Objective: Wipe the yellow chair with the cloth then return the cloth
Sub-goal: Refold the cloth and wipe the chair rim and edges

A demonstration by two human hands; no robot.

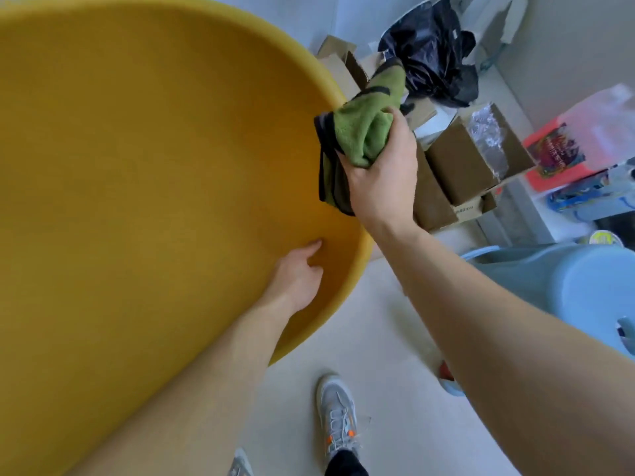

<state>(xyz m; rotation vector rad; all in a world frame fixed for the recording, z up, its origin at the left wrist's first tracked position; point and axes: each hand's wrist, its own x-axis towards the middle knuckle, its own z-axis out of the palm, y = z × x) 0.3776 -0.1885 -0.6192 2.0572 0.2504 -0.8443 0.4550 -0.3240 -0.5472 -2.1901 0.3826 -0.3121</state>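
The yellow chair fills the left of the head view, its round seat shell curving to a rim on the right. My right hand is shut on a bunched green cloth with dark edging, held at the chair's right rim. One end of the cloth sticks up past the rim and another hangs down against it. My left hand rests on the chair's inner surface near the lower right rim, fingers loosely curled with the index finger stretched out, holding nothing.
Brown cardboard boxes and a black plastic bag are piled just right of the chair. A light blue tub stands at the right. My grey shoe is on the pale floor below.
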